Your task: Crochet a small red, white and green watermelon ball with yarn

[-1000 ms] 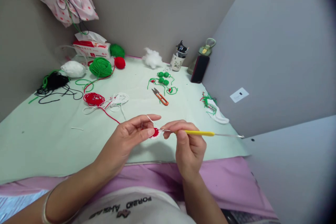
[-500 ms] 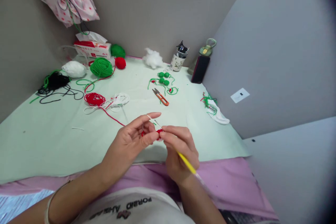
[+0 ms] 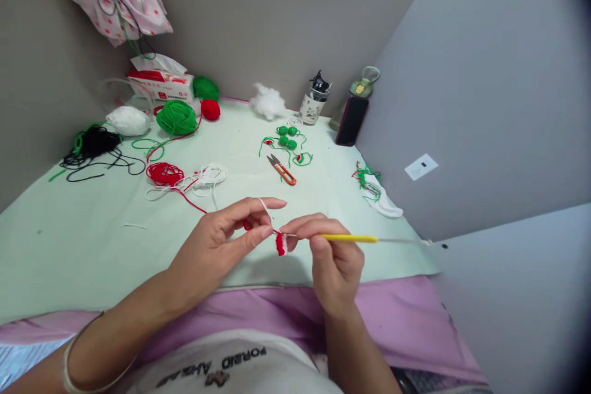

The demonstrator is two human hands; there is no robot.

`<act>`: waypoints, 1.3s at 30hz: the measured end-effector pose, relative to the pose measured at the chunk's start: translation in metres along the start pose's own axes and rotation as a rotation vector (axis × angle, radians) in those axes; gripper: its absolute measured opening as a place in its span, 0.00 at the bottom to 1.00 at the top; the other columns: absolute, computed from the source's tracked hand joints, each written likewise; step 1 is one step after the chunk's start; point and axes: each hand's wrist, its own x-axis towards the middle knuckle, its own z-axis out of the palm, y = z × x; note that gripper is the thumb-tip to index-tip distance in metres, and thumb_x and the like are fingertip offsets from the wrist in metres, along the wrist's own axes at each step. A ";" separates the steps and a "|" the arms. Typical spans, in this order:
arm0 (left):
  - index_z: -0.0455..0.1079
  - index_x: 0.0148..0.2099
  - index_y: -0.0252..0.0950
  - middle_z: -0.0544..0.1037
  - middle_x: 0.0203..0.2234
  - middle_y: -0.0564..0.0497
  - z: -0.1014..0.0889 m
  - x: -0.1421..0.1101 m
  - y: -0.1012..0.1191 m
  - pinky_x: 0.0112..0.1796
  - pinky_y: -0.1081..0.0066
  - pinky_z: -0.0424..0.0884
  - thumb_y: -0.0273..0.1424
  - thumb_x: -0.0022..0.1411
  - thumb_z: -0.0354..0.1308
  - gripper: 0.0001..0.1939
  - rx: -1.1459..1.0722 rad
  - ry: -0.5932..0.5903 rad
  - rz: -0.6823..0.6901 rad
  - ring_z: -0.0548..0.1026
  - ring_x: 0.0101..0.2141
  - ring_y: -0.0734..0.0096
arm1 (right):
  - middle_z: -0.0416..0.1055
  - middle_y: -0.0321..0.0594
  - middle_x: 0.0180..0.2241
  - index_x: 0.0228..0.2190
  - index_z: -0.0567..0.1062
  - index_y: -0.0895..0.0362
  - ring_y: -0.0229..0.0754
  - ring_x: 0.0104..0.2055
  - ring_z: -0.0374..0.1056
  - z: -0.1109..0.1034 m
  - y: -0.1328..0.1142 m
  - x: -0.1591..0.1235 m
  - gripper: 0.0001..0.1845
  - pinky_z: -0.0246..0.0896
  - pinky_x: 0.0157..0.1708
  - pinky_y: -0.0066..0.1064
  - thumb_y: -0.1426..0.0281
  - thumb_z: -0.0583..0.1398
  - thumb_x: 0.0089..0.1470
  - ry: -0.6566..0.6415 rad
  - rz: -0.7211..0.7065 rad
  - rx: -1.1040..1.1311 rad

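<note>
My right hand (image 3: 339,255) grips a crochet hook (image 3: 351,238) by its yellow handle, which lies nearly level and points left. On the hook's tip hangs a small red and white crocheted piece (image 3: 281,244), between my two hands. My left hand (image 3: 231,234) pinches yarn between thumb and fingers just left of the piece. Over its raised index finger runs a white yarn strand (image 3: 265,205). A red yarn loop (image 3: 248,225) shows among the left fingers, and a red strand (image 3: 191,201) trails from that hand to a loose red yarn heap (image 3: 165,175).
Orange thread snips (image 3: 282,171) lie beyond my hands, near small green crocheted balls (image 3: 287,137). Loose white yarn (image 3: 210,178), a green yarn ball (image 3: 176,117) and black yarn (image 3: 96,144) are on the left. Yarn scraps (image 3: 367,181), a phone (image 3: 352,121) and a bottle (image 3: 362,87) stand right.
My right hand has turned the hook from a downward slant to nearly level and moved slightly right. The crocheted piece now hangs in view below the hook, and my left thumb has drawn away leftward.
</note>
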 end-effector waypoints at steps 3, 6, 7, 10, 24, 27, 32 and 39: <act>0.79 0.55 0.46 0.75 0.33 0.55 0.002 -0.003 0.001 0.44 0.71 0.70 0.28 0.69 0.59 0.15 0.156 0.075 0.157 0.74 0.36 0.73 | 0.81 0.43 0.41 0.47 0.76 0.53 0.42 0.45 0.78 0.000 -0.005 -0.002 0.12 0.76 0.43 0.36 0.75 0.54 0.69 -0.098 -0.200 -0.363; 0.80 0.53 0.46 0.76 0.35 0.55 0.006 -0.005 0.000 0.43 0.72 0.71 0.29 0.68 0.60 0.14 0.144 0.119 0.158 0.74 0.36 0.72 | 0.80 0.46 0.46 0.52 0.75 0.54 0.41 0.46 0.78 0.002 -0.002 -0.007 0.15 0.77 0.42 0.33 0.77 0.57 0.67 -0.140 -0.360 -0.636; 0.80 0.53 0.46 0.76 0.35 0.55 0.007 -0.005 -0.001 0.43 0.72 0.71 0.30 0.68 0.61 0.13 0.101 0.122 0.119 0.74 0.36 0.72 | 0.80 0.45 0.46 0.53 0.75 0.54 0.41 0.45 0.78 0.004 0.000 -0.009 0.16 0.77 0.42 0.32 0.77 0.57 0.66 -0.125 -0.382 -0.682; 0.79 0.55 0.47 0.77 0.33 0.55 0.009 -0.004 -0.004 0.42 0.72 0.72 0.33 0.66 0.65 0.15 -0.084 0.110 -0.017 0.75 0.36 0.72 | 0.80 0.43 0.45 0.55 0.75 0.52 0.40 0.44 0.78 0.007 0.008 -0.014 0.20 0.77 0.42 0.31 0.79 0.58 0.65 -0.049 -0.391 -0.731; 0.79 0.56 0.51 0.76 0.35 0.55 0.008 -0.002 -0.012 0.44 0.72 0.71 0.33 0.61 0.70 0.20 -0.432 -0.017 -0.182 0.74 0.39 0.71 | 0.81 0.47 0.47 0.63 0.69 0.52 0.47 0.45 0.79 0.008 0.023 -0.021 0.27 0.80 0.38 0.39 0.77 0.59 0.65 0.058 -0.528 -0.697; 0.78 0.57 0.47 0.77 0.35 0.54 0.010 -0.001 -0.012 0.43 0.69 0.72 0.33 0.61 0.70 0.22 -0.399 -0.005 -0.196 0.74 0.39 0.68 | 0.81 0.46 0.46 0.63 0.69 0.51 0.47 0.45 0.79 0.008 0.022 -0.021 0.27 0.80 0.37 0.40 0.77 0.59 0.64 0.062 -0.509 -0.708; 0.78 0.58 0.45 0.75 0.34 0.55 0.015 -0.004 -0.008 0.46 0.69 0.70 0.28 0.61 0.69 0.23 -0.337 0.090 -0.168 0.74 0.39 0.69 | 0.78 0.44 0.41 0.59 0.74 0.50 0.45 0.43 0.77 0.009 0.014 -0.021 0.24 0.79 0.40 0.37 0.77 0.61 0.64 0.033 -0.507 -0.845; 0.78 0.58 0.41 0.76 0.33 0.52 0.011 -0.002 -0.009 0.42 0.71 0.70 0.35 0.61 0.70 0.23 -0.737 -0.059 -0.438 0.72 0.35 0.72 | 0.79 0.43 0.44 0.56 0.75 0.49 0.44 0.45 0.77 0.005 0.009 -0.018 0.22 0.78 0.38 0.36 0.78 0.59 0.65 0.002 -0.378 -0.530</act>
